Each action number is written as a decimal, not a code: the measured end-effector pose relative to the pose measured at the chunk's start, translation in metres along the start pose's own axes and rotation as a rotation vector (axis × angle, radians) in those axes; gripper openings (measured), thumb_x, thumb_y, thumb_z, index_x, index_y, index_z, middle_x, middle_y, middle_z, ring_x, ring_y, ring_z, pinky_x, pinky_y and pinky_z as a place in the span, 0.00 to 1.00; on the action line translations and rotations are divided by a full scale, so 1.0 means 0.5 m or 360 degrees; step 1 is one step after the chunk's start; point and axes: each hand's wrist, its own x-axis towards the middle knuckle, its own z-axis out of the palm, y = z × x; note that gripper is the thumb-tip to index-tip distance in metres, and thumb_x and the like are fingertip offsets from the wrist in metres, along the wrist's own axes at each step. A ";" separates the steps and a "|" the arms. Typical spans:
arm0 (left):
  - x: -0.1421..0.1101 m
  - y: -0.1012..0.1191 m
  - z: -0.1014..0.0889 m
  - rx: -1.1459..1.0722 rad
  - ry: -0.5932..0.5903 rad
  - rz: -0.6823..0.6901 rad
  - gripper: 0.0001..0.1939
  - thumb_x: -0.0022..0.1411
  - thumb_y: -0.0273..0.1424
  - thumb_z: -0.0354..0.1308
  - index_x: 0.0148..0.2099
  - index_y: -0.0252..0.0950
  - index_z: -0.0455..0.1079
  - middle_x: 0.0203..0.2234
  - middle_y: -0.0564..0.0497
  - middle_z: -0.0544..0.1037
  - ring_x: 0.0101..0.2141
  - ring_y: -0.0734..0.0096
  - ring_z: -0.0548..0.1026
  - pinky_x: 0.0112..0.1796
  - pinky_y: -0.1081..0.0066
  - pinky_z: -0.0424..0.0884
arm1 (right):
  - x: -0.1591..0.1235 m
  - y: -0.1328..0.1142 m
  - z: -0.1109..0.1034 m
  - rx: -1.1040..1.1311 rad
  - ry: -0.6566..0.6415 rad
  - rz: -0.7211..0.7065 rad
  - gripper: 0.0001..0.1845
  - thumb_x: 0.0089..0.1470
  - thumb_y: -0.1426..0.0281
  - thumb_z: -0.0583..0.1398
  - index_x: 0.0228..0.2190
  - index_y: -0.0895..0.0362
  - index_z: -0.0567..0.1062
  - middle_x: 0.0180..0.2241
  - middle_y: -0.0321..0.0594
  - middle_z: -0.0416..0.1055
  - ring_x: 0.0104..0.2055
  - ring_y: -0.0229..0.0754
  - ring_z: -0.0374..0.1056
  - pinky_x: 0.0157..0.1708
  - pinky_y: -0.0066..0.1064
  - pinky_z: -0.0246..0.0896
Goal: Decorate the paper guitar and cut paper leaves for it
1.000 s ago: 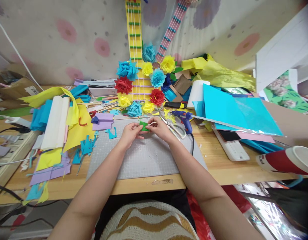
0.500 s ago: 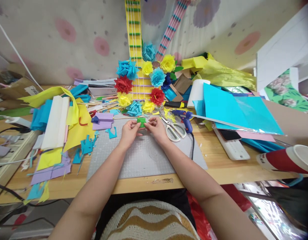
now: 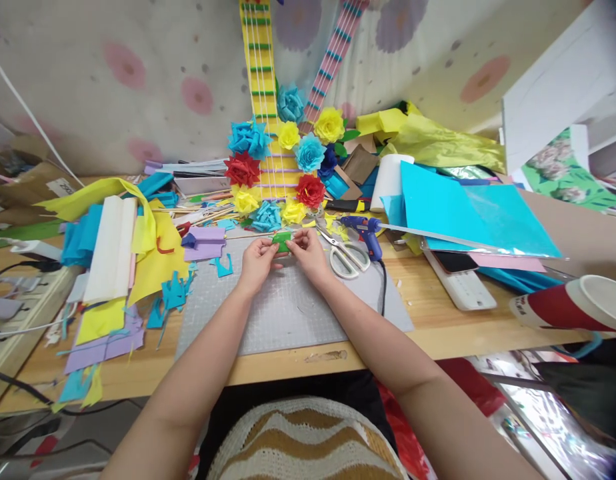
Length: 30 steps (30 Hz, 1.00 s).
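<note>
Both of my hands meet over the far edge of a grey cutting mat (image 3: 288, 313). My left hand (image 3: 257, 261) and my right hand (image 3: 308, 252) pinch a small piece of green paper (image 3: 281, 241) between their fingertips, held just above the mat. White-handled scissors (image 3: 347, 253) lie right of my right hand. A blue glue gun (image 3: 364, 231) lies beyond them with its black cord running toward me.
A yellow paper guitar (image 3: 261, 100) decorated with several paper flowers (image 3: 243, 169) leans on the wall behind. Coloured paper scraps (image 3: 113, 260) cover the left of the wooden table. Cyan sheets (image 3: 463, 213), a white paper roll (image 3: 389, 180) and a red cup (image 3: 563, 313) lie at right.
My hands have shifted slightly away from me with the green paper and turned it between the fingertips. The view has tilted a little.
</note>
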 end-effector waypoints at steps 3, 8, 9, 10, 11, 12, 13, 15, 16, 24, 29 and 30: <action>-0.001 0.002 0.003 -0.0030 -0.0017 -0.0039 0.14 0.47 0.33 0.61 0.32 0.34 0.61 0.25 0.51 0.76 0.29 0.66 0.78 0.18 0.77 0.70 | 0.004 0.006 0.000 0.0149 0.0006 0.0045 0.14 0.40 0.65 0.58 0.29 0.53 0.58 0.22 0.27 0.59 0.23 0.32 0.58 0.26 0.26 0.56; -0.005 0.004 0.007 -0.0064 -0.0025 -0.0096 0.14 0.47 0.32 0.61 0.32 0.34 0.60 0.24 0.52 0.76 0.27 0.68 0.77 0.19 0.77 0.70 | 0.008 0.009 -0.005 0.0360 -0.0022 0.0121 0.15 0.38 0.65 0.59 0.27 0.53 0.57 0.20 0.25 0.57 0.21 0.30 0.56 0.25 0.24 0.54; -0.004 0.003 0.008 -0.0066 -0.0024 -0.0090 0.14 0.47 0.33 0.62 0.32 0.34 0.60 0.23 0.52 0.75 0.27 0.68 0.77 0.19 0.78 0.70 | 0.007 0.007 -0.008 0.0391 -0.0035 0.0125 0.15 0.38 0.64 0.59 0.28 0.54 0.58 0.20 0.25 0.57 0.21 0.30 0.56 0.24 0.24 0.54; -0.004 0.002 0.007 -0.0068 -0.0018 -0.0079 0.14 0.46 0.33 0.62 0.31 0.34 0.59 0.23 0.53 0.75 0.26 0.68 0.77 0.18 0.78 0.70 | 0.006 0.005 -0.010 0.0410 -0.0059 0.0127 0.16 0.38 0.63 0.59 0.29 0.54 0.58 0.20 0.25 0.58 0.21 0.30 0.57 0.24 0.24 0.54; -0.003 0.001 0.007 -0.0070 -0.0011 -0.0064 0.15 0.46 0.33 0.62 0.31 0.34 0.59 0.22 0.54 0.75 0.26 0.67 0.77 0.18 0.78 0.69 | 0.005 0.004 -0.013 0.0414 -0.0095 0.0129 0.17 0.39 0.62 0.59 0.30 0.54 0.59 0.20 0.25 0.59 0.21 0.30 0.57 0.24 0.24 0.54; -0.002 -0.001 0.006 -0.0072 -0.0004 -0.0048 0.15 0.46 0.34 0.62 0.31 0.34 0.59 0.21 0.54 0.74 0.26 0.67 0.77 0.17 0.78 0.69 | 0.004 0.002 -0.016 0.0400 -0.0138 0.0130 0.18 0.39 0.61 0.60 0.31 0.54 0.59 0.20 0.25 0.60 0.21 0.30 0.58 0.24 0.24 0.54; -0.001 -0.002 0.005 -0.0074 0.0003 -0.0033 0.15 0.46 0.34 0.62 0.31 0.34 0.59 0.21 0.55 0.74 0.25 0.67 0.77 0.17 0.78 0.69 | 0.004 0.001 -0.019 0.0373 -0.0190 0.0130 0.19 0.39 0.61 0.60 0.32 0.54 0.59 0.21 0.25 0.61 0.21 0.30 0.59 0.24 0.25 0.54; 0.001 -0.005 0.003 -0.0066 0.0013 -0.0023 0.15 0.46 0.34 0.62 0.31 0.34 0.59 0.20 0.55 0.73 0.25 0.67 0.77 0.17 0.77 0.69 | 0.003 0.001 -0.024 0.0298 -0.0284 0.0125 0.22 0.37 0.62 0.63 0.33 0.54 0.59 0.20 0.25 0.63 0.21 0.31 0.60 0.24 0.25 0.55; 0.001 -0.005 0.002 -0.0061 0.0019 -0.0031 0.15 0.45 0.34 0.62 0.31 0.34 0.59 0.20 0.55 0.73 0.25 0.67 0.77 0.17 0.77 0.69 | 0.004 0.001 -0.026 0.0262 -0.0309 0.0121 0.24 0.36 0.63 0.64 0.33 0.54 0.58 0.20 0.24 0.63 0.20 0.31 0.60 0.24 0.25 0.54; -0.015 0.006 0.018 -0.0182 -0.0006 -0.0103 0.18 0.42 0.34 0.64 0.35 0.34 0.64 0.26 0.52 0.76 0.26 0.71 0.76 0.21 0.76 0.70 | -0.002 -0.001 -0.021 0.0301 -0.0152 0.0202 0.26 0.33 0.62 0.65 0.27 0.53 0.53 0.17 0.22 0.58 0.17 0.30 0.57 0.20 0.24 0.52; -0.019 0.007 0.024 -0.0192 0.0108 -0.0159 0.13 0.40 0.31 0.65 0.27 0.31 0.66 0.22 0.51 0.74 0.25 0.73 0.75 0.22 0.78 0.69 | -0.006 -0.012 -0.023 0.0195 -0.0228 0.0215 0.24 0.34 0.59 0.64 0.25 0.54 0.55 0.17 0.25 0.60 0.19 0.32 0.59 0.22 0.26 0.57; -0.016 0.008 0.022 -0.0195 0.0121 -0.0160 0.13 0.41 0.31 0.65 0.26 0.31 0.66 0.22 0.51 0.74 0.25 0.73 0.75 0.22 0.78 0.68 | -0.005 -0.018 -0.031 0.0090 -0.0247 0.0196 0.22 0.36 0.59 0.63 0.26 0.54 0.56 0.18 0.27 0.61 0.20 0.33 0.61 0.24 0.28 0.58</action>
